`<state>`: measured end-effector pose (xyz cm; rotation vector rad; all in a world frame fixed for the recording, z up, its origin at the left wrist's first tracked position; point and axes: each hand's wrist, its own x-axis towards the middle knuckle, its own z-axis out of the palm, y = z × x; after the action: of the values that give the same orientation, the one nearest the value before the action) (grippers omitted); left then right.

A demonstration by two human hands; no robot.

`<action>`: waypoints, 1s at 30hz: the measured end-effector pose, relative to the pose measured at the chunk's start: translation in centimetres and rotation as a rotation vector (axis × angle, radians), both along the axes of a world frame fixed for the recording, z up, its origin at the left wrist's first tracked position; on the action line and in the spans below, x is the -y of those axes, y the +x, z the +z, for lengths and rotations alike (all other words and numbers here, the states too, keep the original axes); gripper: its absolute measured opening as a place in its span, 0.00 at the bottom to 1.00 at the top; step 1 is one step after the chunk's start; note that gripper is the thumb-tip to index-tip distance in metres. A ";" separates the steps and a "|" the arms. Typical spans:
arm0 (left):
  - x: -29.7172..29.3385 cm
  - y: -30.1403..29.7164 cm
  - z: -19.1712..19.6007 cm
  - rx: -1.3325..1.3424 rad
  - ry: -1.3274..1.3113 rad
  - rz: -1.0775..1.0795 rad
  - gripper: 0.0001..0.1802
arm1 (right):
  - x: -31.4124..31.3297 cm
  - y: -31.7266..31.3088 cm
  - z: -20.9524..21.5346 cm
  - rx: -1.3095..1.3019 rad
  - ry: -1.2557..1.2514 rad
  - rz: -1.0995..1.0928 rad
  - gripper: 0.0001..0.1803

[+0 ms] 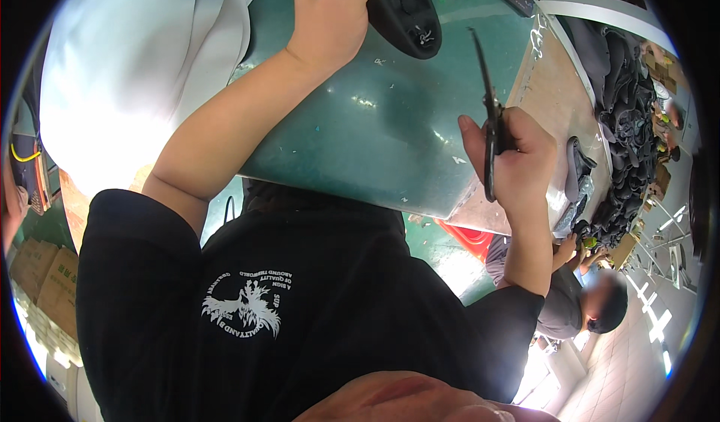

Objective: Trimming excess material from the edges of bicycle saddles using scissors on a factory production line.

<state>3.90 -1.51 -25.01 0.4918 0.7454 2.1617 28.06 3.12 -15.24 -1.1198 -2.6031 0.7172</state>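
right hand [517,163] fingers closed around scissors [489,115] | left hand [330,13] presses black shoe piece [405,10], beyond scissors on green worktop [375,122] | risk: blades pointing toward piece may nick left hand.

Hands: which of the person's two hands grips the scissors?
The right hand grips the dark scissors, blades pointing away over the green table. The left hand rests on a black shaped piece instead.

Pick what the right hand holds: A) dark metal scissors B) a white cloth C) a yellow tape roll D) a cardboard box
A: the right hand grips dark metal scissors, blades pointing away over the green tabletop, while the left hand rests on a black moulded piece.
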 end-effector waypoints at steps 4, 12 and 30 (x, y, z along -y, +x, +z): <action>0.3 0.2 0.4 -0.254 -0.056 0.165 0.22 | 0.3 0.0 0.2 0.067 -0.107 -0.063 0.21; 0.8 0.9 0.5 -0.491 -0.022 0.223 0.20 | 0.6 0.2 -0.7 0.128 -0.018 -0.043 0.20; -0.6 1.2 0.4 -0.424 0.110 0.145 0.20 | 0.3 0.4 -3.1 0.122 0.519 0.094 0.15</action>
<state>5.13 -0.91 -24.66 1.0022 0.9142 2.2683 28.48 2.84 -18.33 -0.9042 -2.7180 -0.0290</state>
